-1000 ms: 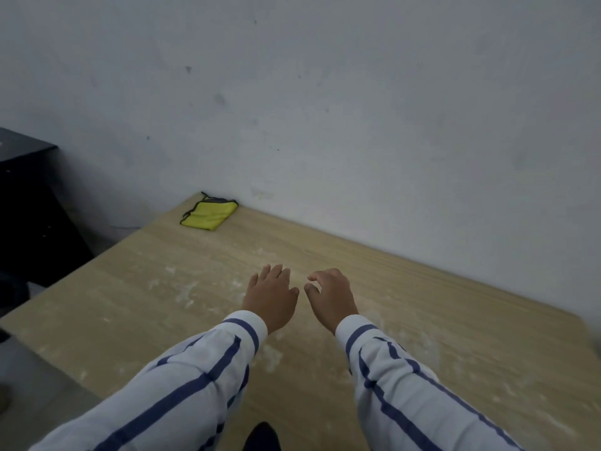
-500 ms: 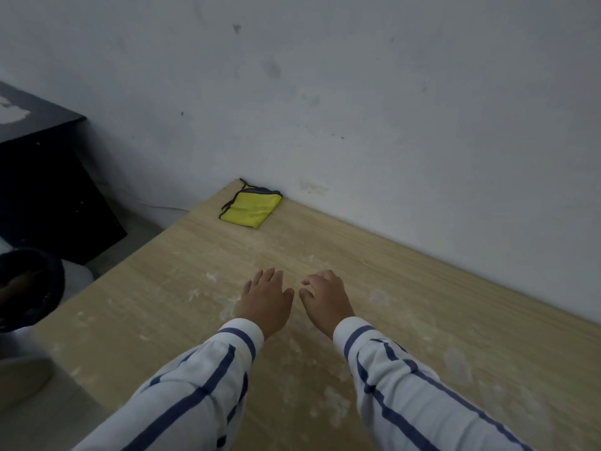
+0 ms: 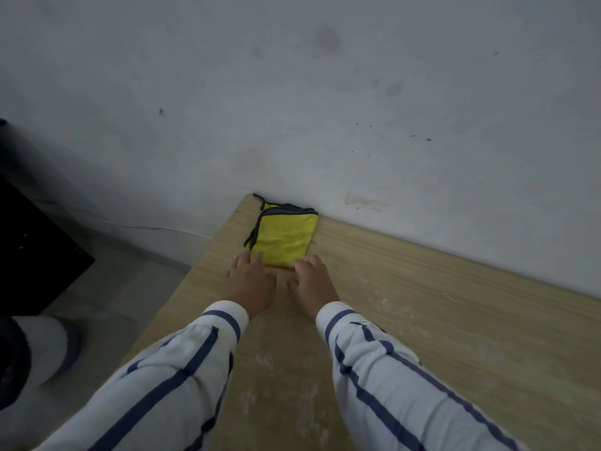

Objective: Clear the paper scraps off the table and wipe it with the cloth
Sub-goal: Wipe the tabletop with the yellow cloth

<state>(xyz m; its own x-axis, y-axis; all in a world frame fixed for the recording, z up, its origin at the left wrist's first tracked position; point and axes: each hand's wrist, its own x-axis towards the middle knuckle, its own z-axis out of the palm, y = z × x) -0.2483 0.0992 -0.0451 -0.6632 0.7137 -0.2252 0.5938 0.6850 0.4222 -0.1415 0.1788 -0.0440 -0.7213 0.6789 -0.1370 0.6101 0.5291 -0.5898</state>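
- The right hand point(image 3: 313, 283) bends its fingers at the cloth's point(image 3: 284, 239) near edge, tips hidden; a grip cannot be told.
- The left hand point(image 3: 250, 281) lays straight fingers on its corner.
- Folded, yellow and dark-trimmed, the cloth lies in the table's point(image 3: 439, 320) far left corner.

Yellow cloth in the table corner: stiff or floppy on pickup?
Probably floppy: the yellow cloth is folded, wrinkled fabric, so it may unfold and drape when lifted by one edge. Likely light, being thin. Pushed, it would probably bunch on the table rather than slide.
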